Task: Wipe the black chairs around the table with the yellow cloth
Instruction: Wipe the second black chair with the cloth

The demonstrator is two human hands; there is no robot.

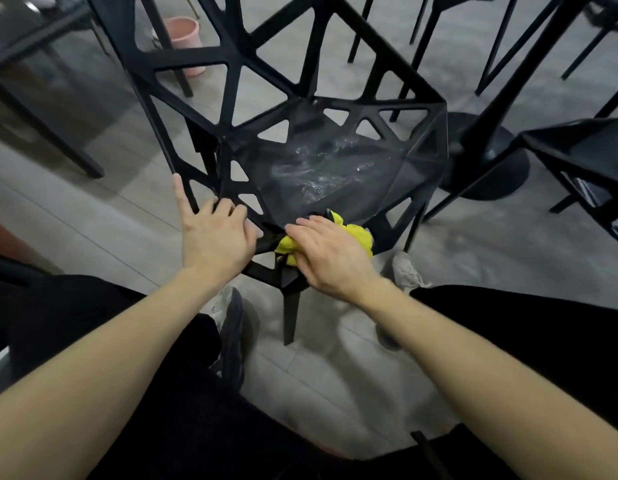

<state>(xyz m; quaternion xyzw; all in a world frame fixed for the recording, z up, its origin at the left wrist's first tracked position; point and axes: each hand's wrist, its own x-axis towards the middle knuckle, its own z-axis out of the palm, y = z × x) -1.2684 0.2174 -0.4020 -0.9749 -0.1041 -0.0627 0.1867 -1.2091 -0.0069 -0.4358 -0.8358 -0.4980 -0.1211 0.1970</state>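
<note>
A black chair (300, 140) with triangular cut-outs fills the middle of the view, its seat streaked with wet smears. My left hand (214, 233) grips the chair's near left edge, fingers curled over the frame and thumb stretched up along a bar. My right hand (328, 254) lies over the bunched yellow cloth (356, 233) and presses it onto the seat's front edge. Most of the cloth is hidden beneath that hand.
Another black chair (584, 157) stands at the right, and a round black table base (487, 161) sits behind the seat. A pink bucket (184, 32) rests on the grey floor at the back left. More dark chair legs (497, 46) cross the top.
</note>
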